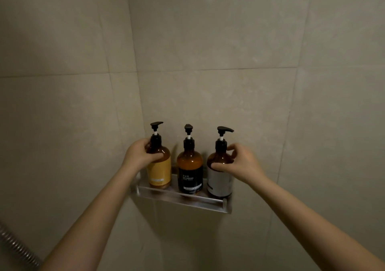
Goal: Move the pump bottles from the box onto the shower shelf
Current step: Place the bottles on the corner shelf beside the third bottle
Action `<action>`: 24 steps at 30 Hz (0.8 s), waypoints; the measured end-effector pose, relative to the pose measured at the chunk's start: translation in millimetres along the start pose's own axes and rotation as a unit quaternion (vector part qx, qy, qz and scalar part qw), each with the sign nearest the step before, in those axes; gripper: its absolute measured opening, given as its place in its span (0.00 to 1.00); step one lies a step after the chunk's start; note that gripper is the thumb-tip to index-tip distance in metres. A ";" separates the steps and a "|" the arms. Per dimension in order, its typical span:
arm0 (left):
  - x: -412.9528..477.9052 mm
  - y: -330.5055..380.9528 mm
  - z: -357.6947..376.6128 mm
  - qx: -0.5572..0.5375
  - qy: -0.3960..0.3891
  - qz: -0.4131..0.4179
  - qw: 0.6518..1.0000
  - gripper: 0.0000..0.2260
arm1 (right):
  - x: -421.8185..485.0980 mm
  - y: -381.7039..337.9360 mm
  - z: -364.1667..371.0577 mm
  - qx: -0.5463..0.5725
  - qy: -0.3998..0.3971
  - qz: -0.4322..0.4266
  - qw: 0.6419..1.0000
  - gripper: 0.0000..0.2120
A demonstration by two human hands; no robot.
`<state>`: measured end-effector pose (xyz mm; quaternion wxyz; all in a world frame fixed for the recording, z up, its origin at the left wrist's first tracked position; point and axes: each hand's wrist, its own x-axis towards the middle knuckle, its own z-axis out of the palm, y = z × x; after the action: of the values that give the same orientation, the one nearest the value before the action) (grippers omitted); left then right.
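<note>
The left hand [137, 156] curls round the shoulder of the yellow-labelled bottle [160, 172] at the shower shelf's [181, 200] left end. The right hand [241, 164] pinches the grey-labelled bottle [218, 182] at the right end. The black-labelled bottle [190, 174] stands between them. All three are amber and upright, with black pumps.

Slender left forearm [95, 212] and right forearm [302, 214], both bare; left grip [138, 154] and right grip [239, 164] likewise bare.

Beige tiled walls [229, 41] meet in a corner; a ribbed metal hose [16, 247] crosses the lower left.
</note>
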<state>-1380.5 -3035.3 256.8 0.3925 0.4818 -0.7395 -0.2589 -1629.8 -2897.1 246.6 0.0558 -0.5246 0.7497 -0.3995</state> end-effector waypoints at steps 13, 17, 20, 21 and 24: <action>0.8 -0.4 -5.9 -0.003 0.009 0.006 1.000 0.28 | 5.8 -6.7 -11.4 0.100 -0.083 0.023 0.991 0.31; -1.8 -0.5 -5.6 0.008 0.026 0.007 1.000 0.29 | 6.8 -9.3 -14.0 0.057 -0.071 0.017 0.996 0.30; -3.4 -1.7 -5.6 0.006 0.032 0.002 0.999 0.30 | 11.9 -7.0 -22.8 0.071 -0.121 0.010 0.990 0.25; -3.9 -2.1 -5.4 0.005 0.032 0.003 0.999 0.30 | 12.5 -6.2 -24.7 0.081 -0.134 0.008 0.988 0.22; -4.3 -3.4 -5.3 0.010 0.030 0.006 0.999 0.30 | 11.7 -3.8 -27.2 0.096 -0.152 0.005 0.984 0.18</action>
<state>-1373.3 -3032.8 255.8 0.4113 0.4887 -0.7330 -0.2340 -1645.8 -2892.7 271.4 0.2209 -0.5678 0.6933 -0.3849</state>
